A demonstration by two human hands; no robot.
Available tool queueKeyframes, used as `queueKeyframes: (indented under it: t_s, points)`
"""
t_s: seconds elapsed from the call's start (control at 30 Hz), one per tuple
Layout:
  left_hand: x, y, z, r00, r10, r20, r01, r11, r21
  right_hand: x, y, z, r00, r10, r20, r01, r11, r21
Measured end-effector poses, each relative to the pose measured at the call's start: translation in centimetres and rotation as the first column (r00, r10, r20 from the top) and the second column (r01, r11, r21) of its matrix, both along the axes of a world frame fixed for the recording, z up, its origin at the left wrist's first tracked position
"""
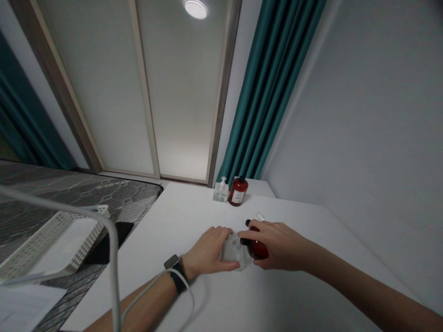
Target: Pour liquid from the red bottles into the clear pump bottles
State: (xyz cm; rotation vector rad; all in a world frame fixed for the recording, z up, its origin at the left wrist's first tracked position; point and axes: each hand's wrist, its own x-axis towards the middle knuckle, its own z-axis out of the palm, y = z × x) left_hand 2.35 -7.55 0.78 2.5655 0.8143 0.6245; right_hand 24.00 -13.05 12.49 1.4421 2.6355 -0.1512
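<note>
Near the middle of the white surface [194,207], the two hands meet over two small vessels. The left hand [211,251], with a dark smartwatch [172,263] on its wrist, is curled around a small clear plastic container [232,251] that rests on the surface. The thumb is along the container's near side and the fingers lie over its top.

The right hand [277,246] is closed around a dark red bottle with a black top [259,250]. The bottle is tipped sideways so that its black neck points left and lies right against the clear container. Most of the bottle's body is hidden under the palm. Just beyond the right hand's knuckles lies a small clear piece [259,215]; what it is cannot be told.

At the far edge of the surface, toward the far right corner, a clear pump dispenser [220,190] and a red-brown round bottle with a white label [238,192] stand upright side by side.

A white cable [188,295] loops over the surface by the left wrist. Beyond the left edge, a white perforated basket [44,240] and a flat black device [114,235] lie on a grey patterned mattress [69,189]. Teal curtains [270,92] hang behind the far edge.
</note>
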Motion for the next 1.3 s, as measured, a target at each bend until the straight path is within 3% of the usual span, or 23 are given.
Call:
queueKeyframes:
  t_s: [1.3]
  points:
    - [-0.04, 0.0, 0.3, 1.0, -0.01, 0.006, 0.01, 1.0, -0.016, -0.23, 0.13, 0.13, 1.0, 0.018, 0.011, -0.018, 1.0, 0.005]
